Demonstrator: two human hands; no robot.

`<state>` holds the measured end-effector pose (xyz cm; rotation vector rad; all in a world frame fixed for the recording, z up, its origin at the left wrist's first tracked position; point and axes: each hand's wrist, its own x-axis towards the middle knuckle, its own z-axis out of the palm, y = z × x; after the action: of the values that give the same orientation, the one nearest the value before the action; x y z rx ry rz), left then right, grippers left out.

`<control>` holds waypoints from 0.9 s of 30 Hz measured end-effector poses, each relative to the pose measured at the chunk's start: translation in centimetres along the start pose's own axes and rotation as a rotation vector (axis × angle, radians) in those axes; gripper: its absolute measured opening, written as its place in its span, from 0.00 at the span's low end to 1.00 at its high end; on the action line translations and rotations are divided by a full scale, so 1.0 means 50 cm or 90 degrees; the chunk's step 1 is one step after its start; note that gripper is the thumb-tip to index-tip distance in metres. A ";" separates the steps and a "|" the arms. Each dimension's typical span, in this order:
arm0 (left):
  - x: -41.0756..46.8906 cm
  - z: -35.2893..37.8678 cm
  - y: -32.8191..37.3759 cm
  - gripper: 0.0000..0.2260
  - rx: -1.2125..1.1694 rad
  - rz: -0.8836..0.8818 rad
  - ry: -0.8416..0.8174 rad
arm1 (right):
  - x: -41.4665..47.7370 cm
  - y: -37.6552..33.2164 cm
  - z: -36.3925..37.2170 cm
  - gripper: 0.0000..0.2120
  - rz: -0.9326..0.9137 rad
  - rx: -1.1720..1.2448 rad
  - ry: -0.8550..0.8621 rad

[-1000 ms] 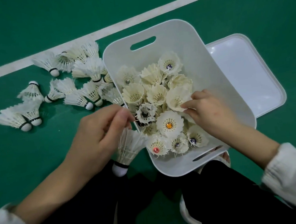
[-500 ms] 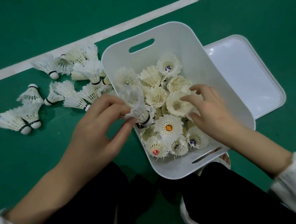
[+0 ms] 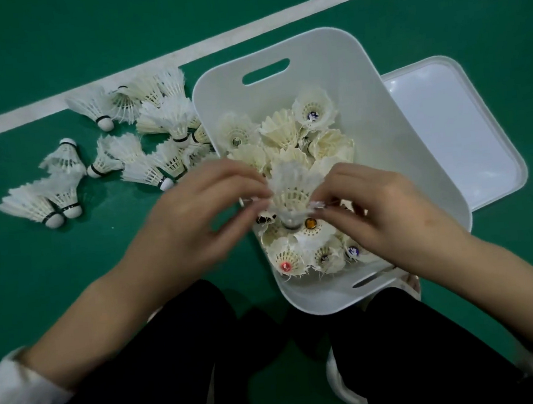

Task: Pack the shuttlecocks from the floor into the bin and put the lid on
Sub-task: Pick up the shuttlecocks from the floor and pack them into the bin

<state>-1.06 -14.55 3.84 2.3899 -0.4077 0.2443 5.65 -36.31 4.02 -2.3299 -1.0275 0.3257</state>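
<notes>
A white bin (image 3: 409, 142) with handle slots stands on the green floor, filled with several shuttlecocks set feathers up. Over its middle, one white shuttlecock (image 3: 292, 193) is held cork down, feathers up. My left hand (image 3: 201, 214) pinches its feathers from the left and my right hand (image 3: 376, 204) pinches them from the right. Several loose shuttlecocks (image 3: 143, 148) lie on the floor left of the bin. The white lid (image 3: 460, 131) lies upside down on the floor, right of the bin and partly behind it.
A white court line (image 3: 117, 82) runs diagonally across the floor behind the bin. My knees in black trousers (image 3: 403, 351) and a white shoe are at the bottom, close to the bin's near edge.
My left hand carried the shuttlecock from the floor side over the bin's middle. My right hand left the packed shuttlecocks and took hold of it from the other side.
</notes>
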 end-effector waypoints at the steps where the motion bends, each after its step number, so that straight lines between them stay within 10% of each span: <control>1: -0.001 -0.011 -0.007 0.09 -0.003 -0.043 0.025 | -0.004 0.003 -0.002 0.10 0.004 -0.008 -0.020; 10: -0.075 -0.015 -0.142 0.06 0.059 -0.381 -0.074 | -0.012 0.038 0.081 0.06 -0.078 -0.167 -0.235; 27: -0.121 0.020 -0.175 0.06 0.039 -0.363 -0.140 | 0.008 0.015 0.094 0.15 -0.059 -0.316 -0.405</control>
<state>-3.52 -7.63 -3.92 2.4874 0.1949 -0.2693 4.36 -34.51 -0.22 -2.6625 -1.6653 0.9025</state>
